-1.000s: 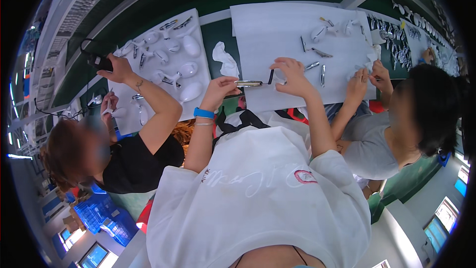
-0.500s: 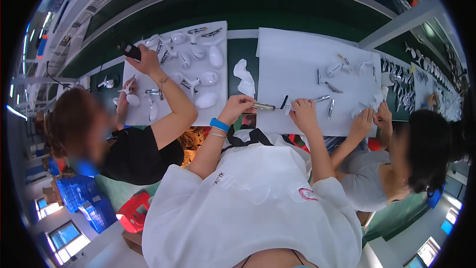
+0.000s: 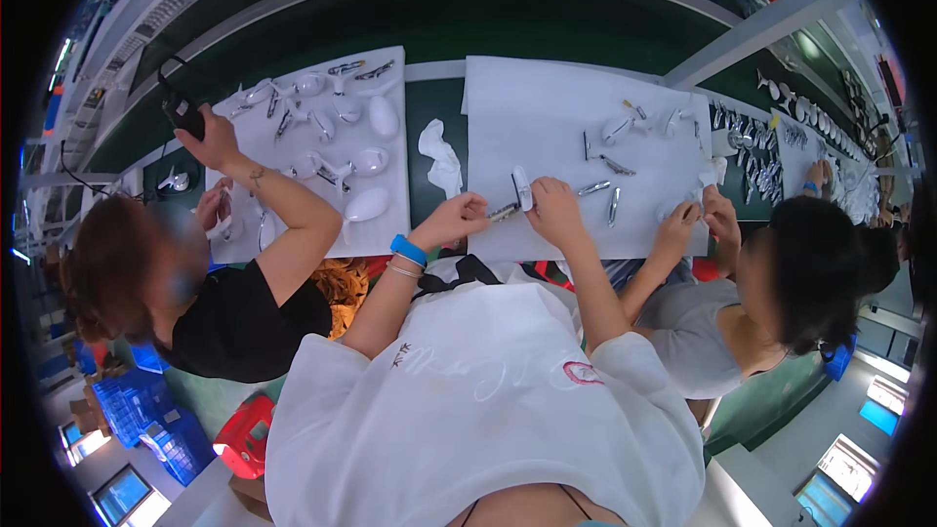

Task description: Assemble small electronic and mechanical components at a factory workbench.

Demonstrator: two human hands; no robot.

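My left hand [image 3: 455, 221] pinches one end of a slim, shiny metal rod [image 3: 503, 213] low over the white sheet [image 3: 508, 137]. My right hand [image 3: 556, 212] grips a small piece with a pale, narrow, oblong head [image 3: 523, 188], which looks like a razor head. The rod's far end comes close to this piece; whether they touch, I cannot tell. Right of my right hand lie two slim chrome parts [image 3: 613, 206]. Farther back on the sheet are a jointed metal part [image 3: 617, 166] and several glossy parts with rounded ends [image 3: 617, 129].
At left, a co-worker in black [image 3: 244, 317] holds a dark tool [image 3: 183, 115] beside a white mat [image 3: 322, 205] with glossy rounded parts. A crumpled white cloth [image 3: 441, 158] lies between the sheets. At right, another co-worker [image 3: 698, 332] works close by. A metal post [image 3: 756, 24] slants behind.
The head view has shifted, so the scene sits farther left. The oblong piece in my right hand has turned, its pale broad side now showing instead of a dark edge.
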